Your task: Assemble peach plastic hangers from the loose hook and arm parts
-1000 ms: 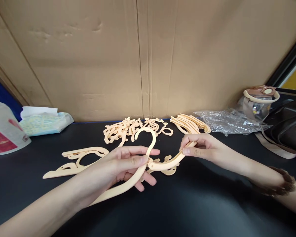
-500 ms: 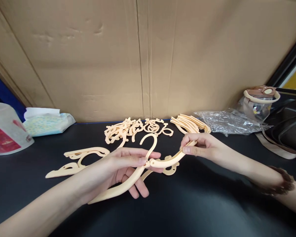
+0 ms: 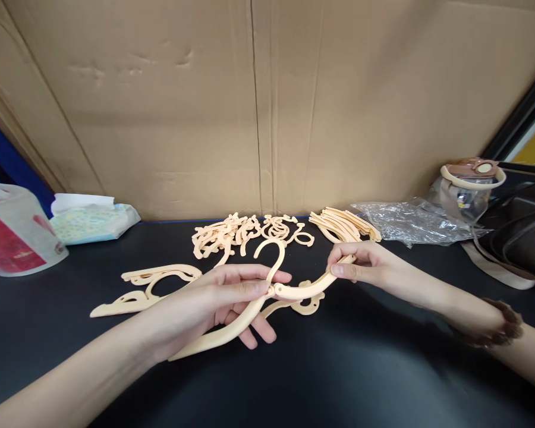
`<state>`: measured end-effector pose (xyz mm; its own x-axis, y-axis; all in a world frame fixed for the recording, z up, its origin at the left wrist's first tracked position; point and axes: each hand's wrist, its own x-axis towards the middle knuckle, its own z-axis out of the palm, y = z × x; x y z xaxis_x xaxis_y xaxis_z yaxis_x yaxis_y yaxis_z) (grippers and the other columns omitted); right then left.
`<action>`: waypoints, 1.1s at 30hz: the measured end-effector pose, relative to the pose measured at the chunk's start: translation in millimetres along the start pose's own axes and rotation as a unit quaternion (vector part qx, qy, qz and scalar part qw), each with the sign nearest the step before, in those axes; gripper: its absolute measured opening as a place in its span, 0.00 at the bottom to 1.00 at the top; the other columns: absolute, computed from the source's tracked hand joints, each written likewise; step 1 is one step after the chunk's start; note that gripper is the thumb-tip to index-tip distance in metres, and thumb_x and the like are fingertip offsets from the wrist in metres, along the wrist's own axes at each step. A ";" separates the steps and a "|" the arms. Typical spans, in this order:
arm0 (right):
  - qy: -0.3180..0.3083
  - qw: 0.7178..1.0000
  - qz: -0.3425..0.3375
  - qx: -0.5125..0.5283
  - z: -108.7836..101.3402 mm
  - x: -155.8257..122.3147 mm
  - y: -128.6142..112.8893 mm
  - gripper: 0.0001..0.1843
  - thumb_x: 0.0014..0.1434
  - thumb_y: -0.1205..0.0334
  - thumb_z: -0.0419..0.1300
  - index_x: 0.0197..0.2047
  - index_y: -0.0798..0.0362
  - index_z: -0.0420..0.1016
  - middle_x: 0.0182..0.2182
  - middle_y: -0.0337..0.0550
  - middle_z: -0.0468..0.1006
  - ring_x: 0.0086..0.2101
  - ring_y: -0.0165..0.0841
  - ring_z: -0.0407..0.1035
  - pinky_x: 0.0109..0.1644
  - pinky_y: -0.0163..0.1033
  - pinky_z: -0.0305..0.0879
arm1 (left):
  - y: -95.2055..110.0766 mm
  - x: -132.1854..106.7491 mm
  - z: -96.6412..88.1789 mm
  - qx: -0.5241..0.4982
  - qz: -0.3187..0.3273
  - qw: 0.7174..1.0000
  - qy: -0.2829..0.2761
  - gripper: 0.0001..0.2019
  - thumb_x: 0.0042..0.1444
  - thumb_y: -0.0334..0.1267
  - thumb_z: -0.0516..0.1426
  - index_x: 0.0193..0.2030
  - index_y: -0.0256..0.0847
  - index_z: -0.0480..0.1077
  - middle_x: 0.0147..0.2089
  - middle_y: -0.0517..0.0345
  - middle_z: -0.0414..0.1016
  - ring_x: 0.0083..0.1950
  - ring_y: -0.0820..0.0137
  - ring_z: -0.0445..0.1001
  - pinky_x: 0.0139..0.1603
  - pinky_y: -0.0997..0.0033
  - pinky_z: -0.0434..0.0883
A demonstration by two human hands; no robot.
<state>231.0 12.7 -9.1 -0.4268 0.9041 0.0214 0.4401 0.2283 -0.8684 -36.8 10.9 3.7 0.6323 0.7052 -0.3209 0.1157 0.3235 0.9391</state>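
Between my hands is a pale peach plastic clothes hanger, made of a hook [image 3: 278,261], a left arm [image 3: 225,334] and a right arm [image 3: 305,290] that meet near the hook's base. My left hand [image 3: 232,297] pinches that joint between thumb and index finger, its other fingers spread beneath. With thumb and fingers, my right hand [image 3: 354,261] grips the outer end of the right arm. Whether this arm is fastened at the joint I cannot tell. Behind my left hand lies a folded hanger [image 3: 160,274] on the black table, and another hanger piece [image 3: 310,304] sits behind the joint.
At the back lie a heap of hanger hooks [image 3: 214,236] and a stack of hanger arms [image 3: 345,223]. Clear plastic wrap [image 3: 410,221] and a strapped bottle [image 3: 470,190] are at right. Tissues [image 3: 93,223] and a tub [image 3: 20,232] stand left, before a cardboard wall [image 3: 178,119].
The view has shifted slightly. My left hand and the hanger's left arm sit a little further right and higher in the picture; both hands keep the same grips.
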 end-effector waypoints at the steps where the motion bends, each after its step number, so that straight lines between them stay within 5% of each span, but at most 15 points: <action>1: -0.003 1.000 0.001 -0.002 -0.2 0.0 0.0 0.18 0.57 0.44 0.58 0.31 0.52 0.71 0.24 0.36 0.64 0.27 0.29 0.56 0.30 0.37 0.48 | 0.6 -0.2 0.5 0.001 0.002 1.000 0.000 0.13 0.60 0.40 0.58 0.50 0.43 0.74 0.41 0.55 0.79 0.32 0.72 0.79 0.30 0.80 0.75; 9: -0.013 1.000 -0.004 0.000 -1.4 -0.4 0.8 0.17 0.58 0.46 0.59 0.31 0.52 0.72 0.24 0.35 0.64 0.27 0.29 0.55 0.30 0.37 0.47 | 3.4 -1.5 2.8 -0.005 -0.004 1.000 0.005 0.13 0.61 0.38 0.57 0.51 0.41 0.73 0.47 0.51 0.78 0.31 0.74 0.78 0.30 0.80 0.75; 18: -0.007 0.999 -0.019 0.030 1.8 -0.1 0.9 0.15 0.58 0.49 0.60 0.30 0.53 0.72 0.24 0.35 0.65 0.27 0.28 0.56 0.31 0.36 0.49 | 2.2 -0.5 3.0 0.018 -0.003 1.000 -0.006 0.12 0.61 0.38 0.57 0.51 0.42 0.73 0.40 0.54 0.79 0.32 0.73 0.78 0.31 0.80 0.75; 25: 0.015 0.999 -0.029 0.004 -2.7 -0.9 4.4 0.13 0.58 0.50 0.60 0.32 0.52 0.74 0.25 0.35 0.66 0.27 0.28 0.57 0.32 0.37 0.50 | 3.0 -0.4 1.8 0.019 0.015 1.000 0.009 0.12 0.61 0.36 0.57 0.50 0.44 0.74 0.46 0.54 0.78 0.31 0.74 0.78 0.30 0.80 0.75; 33: 0.009 1.000 -0.023 0.006 2.5 -3.5 2.9 0.14 0.57 0.49 0.61 0.31 0.52 0.73 0.26 0.35 0.68 0.28 0.28 0.59 0.33 0.36 0.53 | 0.4 1.7 1.2 0.073 0.025 0.997 -0.009 0.12 0.61 0.39 0.57 0.50 0.43 0.73 0.33 0.59 0.78 0.32 0.73 0.77 0.31 0.80 0.74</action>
<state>231.7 9.2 -12.9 -0.4310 0.8996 0.0701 0.4118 0.2652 -0.8718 -34.7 11.4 3.8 0.6532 0.7069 -0.2715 0.1928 0.1915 0.9624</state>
